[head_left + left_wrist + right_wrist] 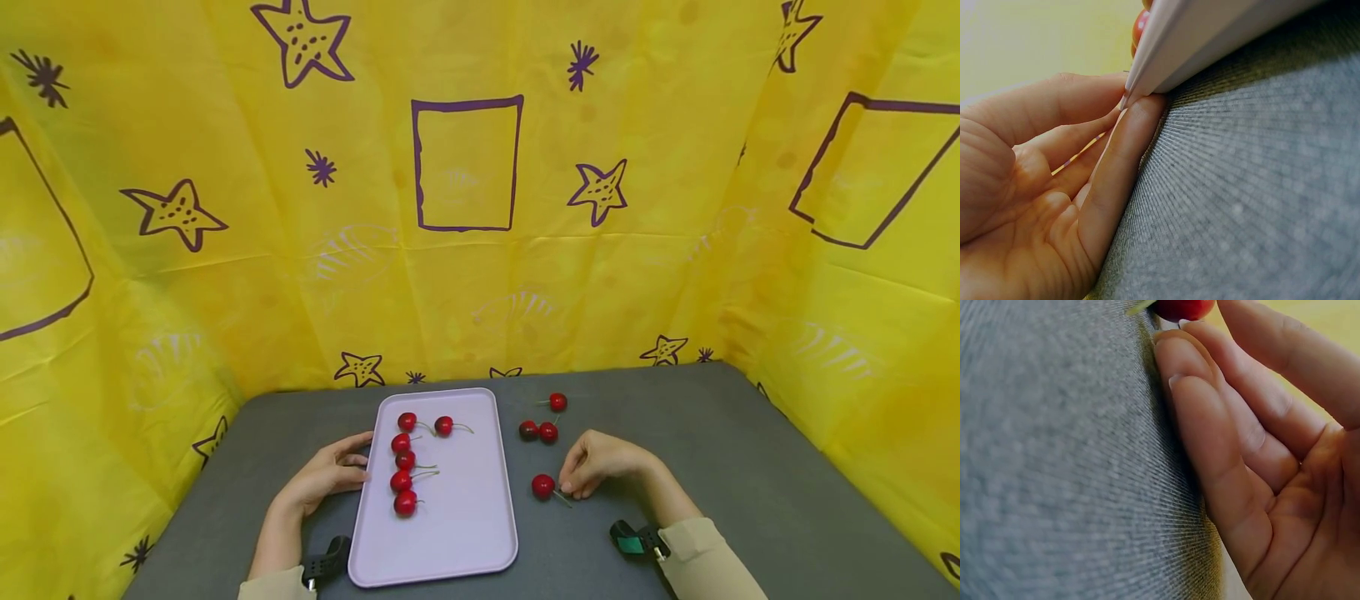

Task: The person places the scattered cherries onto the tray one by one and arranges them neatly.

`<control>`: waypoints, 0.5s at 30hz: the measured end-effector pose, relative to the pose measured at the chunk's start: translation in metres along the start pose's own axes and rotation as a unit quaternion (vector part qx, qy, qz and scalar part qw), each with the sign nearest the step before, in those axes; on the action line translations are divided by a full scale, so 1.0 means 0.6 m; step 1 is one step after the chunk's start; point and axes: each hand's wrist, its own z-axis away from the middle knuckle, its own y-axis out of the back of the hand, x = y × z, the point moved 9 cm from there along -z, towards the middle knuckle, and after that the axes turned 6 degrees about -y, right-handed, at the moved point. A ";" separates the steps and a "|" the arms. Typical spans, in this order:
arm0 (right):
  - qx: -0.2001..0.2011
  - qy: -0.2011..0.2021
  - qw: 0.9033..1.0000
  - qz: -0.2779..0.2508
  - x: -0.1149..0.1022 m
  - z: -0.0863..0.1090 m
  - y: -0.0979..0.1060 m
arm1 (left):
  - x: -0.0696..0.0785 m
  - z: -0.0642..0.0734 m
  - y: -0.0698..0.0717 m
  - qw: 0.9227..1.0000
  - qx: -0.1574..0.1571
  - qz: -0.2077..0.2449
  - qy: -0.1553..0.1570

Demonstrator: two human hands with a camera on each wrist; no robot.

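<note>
My left hand (324, 476) is at the left side of a pale lilac tray (465, 542), fingertips touching its rim. In the left wrist view the thumb (1054, 103) meets the rim and a lower finger (1125, 147) lies along the table, its tip at the tray's underside. Several red cherries (405, 502) with stems lie on the tray, most in a column on its left half. My right hand (603, 460) rests on the table right of the tray, fingertips beside a single cherry (543, 487). That cherry's stem (1141, 307) points away from the fingers.
Behind the right hand, two cherries (548, 432) touch each other, and another cherry (558, 402) lies farther back. The dark grey table (675, 400) is surrounded by a yellow patterned cloth (465, 308). Black bands (633, 540) circle both wrists.
</note>
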 end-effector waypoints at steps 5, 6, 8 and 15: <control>-0.010 -0.005 1.000 0.021 0.000 -0.001 -0.007 | 0.001 -0.001 -0.002 1.000 -0.007 0.008 -0.007; -0.011 -0.006 1.000 0.025 -0.001 -0.001 -0.009 | 0.001 -0.002 -0.002 1.000 -0.008 0.009 -0.009; -0.010 -0.009 0.999 0.032 -0.002 0.000 -0.010 | 0.001 -0.002 -0.002 1.000 -0.012 0.011 -0.013; 0.001 -0.014 0.999 0.049 -0.008 0.002 -0.014 | 0.000 -0.001 0.000 1.000 -0.009 0.009 -0.012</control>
